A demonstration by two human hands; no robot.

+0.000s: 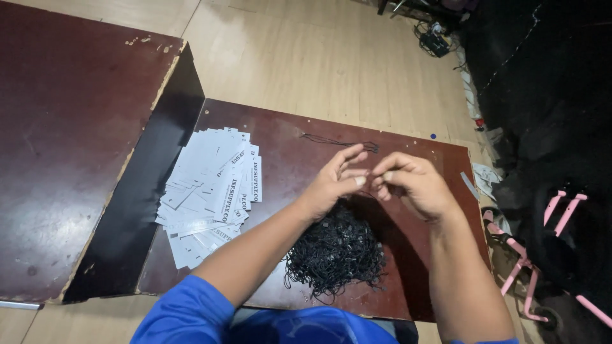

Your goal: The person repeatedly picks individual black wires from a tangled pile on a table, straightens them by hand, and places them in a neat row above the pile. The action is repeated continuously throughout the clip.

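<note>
The left hand [336, 180] and the right hand [411, 183] meet fingertip to fingertip just above the heap of black strings [335, 250], which serves here as the landmark. The left hand has its thumb and forefinger pressed together at the tips, with the other fingers fanned loosely upward; the right hand is curled, its fingertips bunched against those of the left. Whatever they pinch between them is too thin and dark to make out for certain, though it looks like a single black string. The heap itself lies on the dark red board [414, 153], close to the board's near edge, between the two forearms and just below the joined hands. Left of the heap, near but apart from it, a fanned stack of white paper tags [210, 194] with dark print rests on the same board. Beyond the heap, past the hands toward the far edge of the board, a single loose string [338, 141] lies stretched out flat. Farther left of the heap, beyond the tags, a second, larger reddish board [64, 146] sits higher. Right of the heap, off the board, pink metal legs [561, 213] show against dark cloth.
</note>
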